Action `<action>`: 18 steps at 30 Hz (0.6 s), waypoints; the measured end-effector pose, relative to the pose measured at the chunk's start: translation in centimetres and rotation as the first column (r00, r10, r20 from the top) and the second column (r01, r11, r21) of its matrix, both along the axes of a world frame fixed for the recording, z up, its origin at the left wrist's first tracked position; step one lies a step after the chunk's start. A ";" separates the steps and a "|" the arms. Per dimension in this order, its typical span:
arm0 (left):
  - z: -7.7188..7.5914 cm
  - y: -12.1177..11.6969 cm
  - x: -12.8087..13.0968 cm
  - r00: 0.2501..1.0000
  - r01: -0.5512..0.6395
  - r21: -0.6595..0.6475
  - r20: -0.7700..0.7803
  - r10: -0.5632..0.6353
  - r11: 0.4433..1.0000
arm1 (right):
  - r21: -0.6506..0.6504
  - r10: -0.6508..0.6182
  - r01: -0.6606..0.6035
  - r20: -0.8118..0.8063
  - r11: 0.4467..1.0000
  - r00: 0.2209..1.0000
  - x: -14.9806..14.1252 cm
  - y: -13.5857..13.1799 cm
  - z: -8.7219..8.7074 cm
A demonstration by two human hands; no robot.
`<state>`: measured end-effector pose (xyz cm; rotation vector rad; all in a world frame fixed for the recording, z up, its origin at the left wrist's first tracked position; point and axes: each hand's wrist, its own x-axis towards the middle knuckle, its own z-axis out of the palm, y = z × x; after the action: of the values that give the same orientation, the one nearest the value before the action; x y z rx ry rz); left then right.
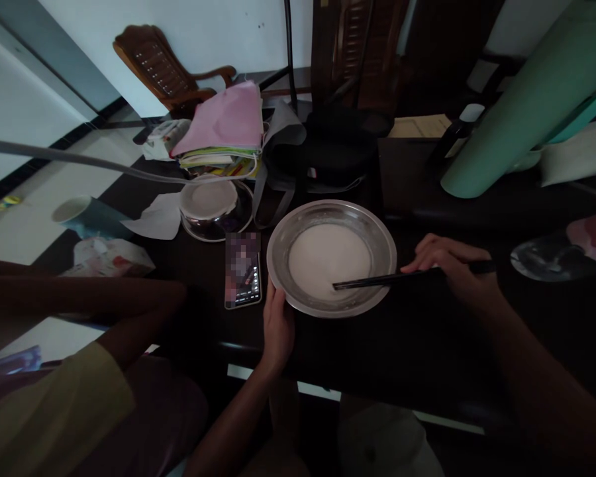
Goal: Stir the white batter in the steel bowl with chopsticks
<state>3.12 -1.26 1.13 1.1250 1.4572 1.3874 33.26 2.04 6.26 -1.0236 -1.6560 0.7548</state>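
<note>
A wide metal bowl (pixel 282 232) stands on the dark table, holding a smooth white liquid (pixel 328 255). Its lower left rim is gripped by my left hand (pixel 279 329), with the fingers partly hidden under the bowl's side. My right hand (pixel 451 262) is closed round a pair of dark chopsticks (pixel 395 279). They slant down to the left over the bowl's right rim, and their tips touch the white liquid. Just left of the bowl lies a phone (pixel 243 270) with its screen lit.
Behind the phone is an upturned metal bowl (pixel 213 205). A stack of books under a pink cover (pixel 228 119), a black bag (pixel 328 152), a blue cup (pixel 92 218) and a tissue pack (pixel 109 257) stand around. At right are a green cylinder (pixel 506 126) and dark bottle (pixel 457 136). Another person's arm (pixel 104 298) rests left.
</note>
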 end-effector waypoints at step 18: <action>0.2 0.1 0.2 0.996 0.019 -0.043 0.089 -0.015 0.999 | 0.007 -0.126 0.126 0.048 0.992 0.991 0.2 -0.1 0.5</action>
<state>3.30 -1.16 1.36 1.0337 1.4050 1.3698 33.50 1.93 6.73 -1.1404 -1.6163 0.6480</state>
